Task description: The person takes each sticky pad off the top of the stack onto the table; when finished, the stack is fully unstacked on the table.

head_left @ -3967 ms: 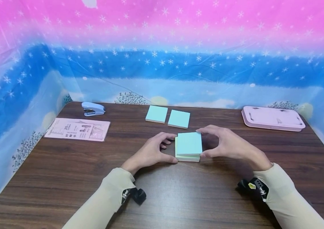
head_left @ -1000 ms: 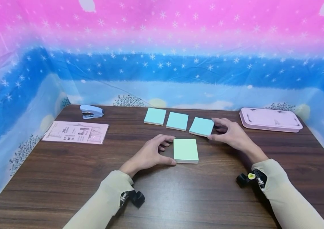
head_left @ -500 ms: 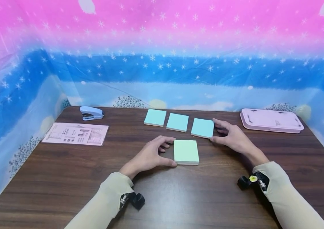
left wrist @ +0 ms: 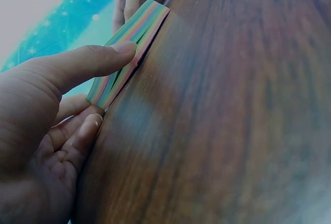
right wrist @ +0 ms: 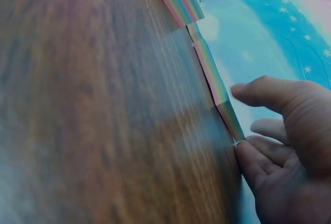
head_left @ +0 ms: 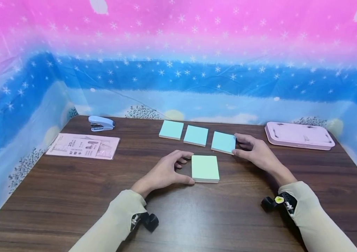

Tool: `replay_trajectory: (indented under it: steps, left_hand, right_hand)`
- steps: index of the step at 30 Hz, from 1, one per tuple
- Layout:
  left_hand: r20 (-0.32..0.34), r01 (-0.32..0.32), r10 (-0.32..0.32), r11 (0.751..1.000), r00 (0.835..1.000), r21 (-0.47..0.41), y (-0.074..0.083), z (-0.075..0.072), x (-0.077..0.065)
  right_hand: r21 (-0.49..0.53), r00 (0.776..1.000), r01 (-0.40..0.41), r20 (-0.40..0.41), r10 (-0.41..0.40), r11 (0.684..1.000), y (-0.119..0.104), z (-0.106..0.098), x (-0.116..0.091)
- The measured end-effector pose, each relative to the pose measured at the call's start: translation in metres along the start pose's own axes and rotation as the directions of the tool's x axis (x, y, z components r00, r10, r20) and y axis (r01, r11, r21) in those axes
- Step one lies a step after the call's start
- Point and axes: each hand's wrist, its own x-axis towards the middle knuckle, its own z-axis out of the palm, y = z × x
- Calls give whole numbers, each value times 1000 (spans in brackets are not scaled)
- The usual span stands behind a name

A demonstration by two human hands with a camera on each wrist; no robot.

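My left hand (head_left: 166, 169) grips the left side of a thick sticky-note stack (head_left: 205, 168) with a pale green top. Its thumb presses the near corner; its fingers lie at the far left corner. In the left wrist view the stack's layered, multicoloured edge (left wrist: 150, 19) is slightly parted. Farther right, my right hand (head_left: 258, 152) is beside a blue-topped sticky-note pad (head_left: 223, 142) on the table. Its fingertips (right wrist: 247, 154) are right at the pad's corner, while the thumb stands a little off the pad in the right wrist view.
Two more blue-topped pads (head_left: 171, 129) (head_left: 195, 135) lie in a row at the back. A blue stapler (head_left: 101, 123) and a pink printed packet (head_left: 83, 146) are at the left. A pink case (head_left: 299, 135) lies at the back right. Patterned cloth (head_left: 172, 80) hangs behind the table.
Four seconds ago the blue pad lay on the green stack between both hands; now it lies right of the other two, moved there by my right hand. The left hand has stayed at the stack.
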Motion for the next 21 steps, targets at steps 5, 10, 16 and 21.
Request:
replay_trajectory:
  steps: [5,10,16,21]
  left_hand:
    - [-5,3,-3,1000,1000,8,1,1,0]
    - [-5,4,-4,1000,1000,3,1,3,-3]
    - [-1,-5,5,1000,1000,5,0,3,-3]
    - [-11,-16,16,1000,1000,13,0,3,-2]
  right_hand:
    - [19,999,1,-43,0,1000,0,1,-2]
    - [76,984,11,-176,3,997,-2,4,-5]
    - [130,976,88,-207,-60,988,-17,7,-9]
    - [216,990,144,-30,-141,966,-31,15,-9]
